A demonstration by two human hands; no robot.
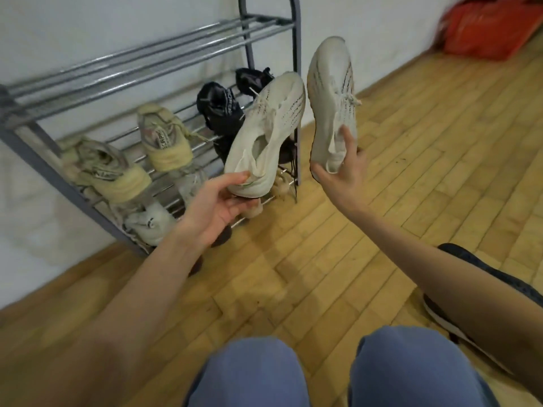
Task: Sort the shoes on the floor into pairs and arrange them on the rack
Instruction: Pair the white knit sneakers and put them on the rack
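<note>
left hand (pixel 218 204): our fingers pinch one white sneaker (pixel 266 133) by its heel | right hand (pixel 340 168): fingers curl round other white sneaker (pixel 333 98) heel

The light is soft and even, moderately bright, with a slightly warm cast on the wooden floor (pixel 367 230). Faint, diffuse shadows lie on the floor beneath the forearms and near the foot of the rack (pixel 273 69). Pale streaks of glare run along the rack's metal bars. The whole picture is somewhat soft. Blur is strongest at the edges: the red bag (pixel 484 27) at top right is smeared, and the near forearms and knees are out of focus. Wide-angle distortion bends the floorboards and the wall line toward the corners.
</note>
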